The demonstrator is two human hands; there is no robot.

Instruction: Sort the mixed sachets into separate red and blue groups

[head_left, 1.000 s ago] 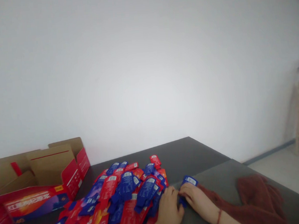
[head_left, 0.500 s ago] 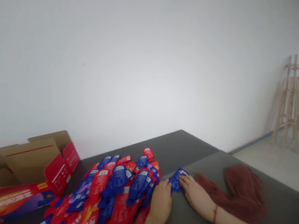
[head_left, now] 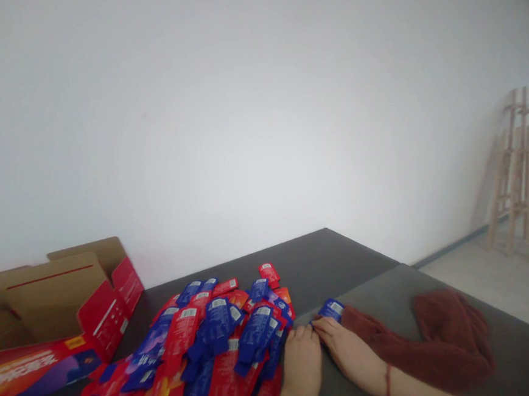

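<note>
A small blue sachet (head_left: 332, 308) with a white barcode label lies on the grey mat, its lower part hidden under fingers. My right hand (head_left: 347, 347) is closed on it, fingers pressed together over its near side. Close beside it, my left hand (head_left: 303, 359) has its fingers curled down at the sachet's other end, where a sliver of blue shows between the hands. Left of my left hand spreads a heap of red and blue sachets (head_left: 223, 372), overlapping one another. A crumpled brown cloth (head_left: 441, 343) rests to the right of my right hand.
An open cardboard box (head_left: 93, 352) with red and purple printing stands at the left. The dark table (head_left: 315, 261) meets a white wall (head_left: 259, 131) behind. Wooden racks (head_left: 524, 183) lean by the wall on the far right.
My hands have come closer together, and the left has shifted right. More of the blue sachet is now covered by fingers. The view has shifted slightly.
</note>
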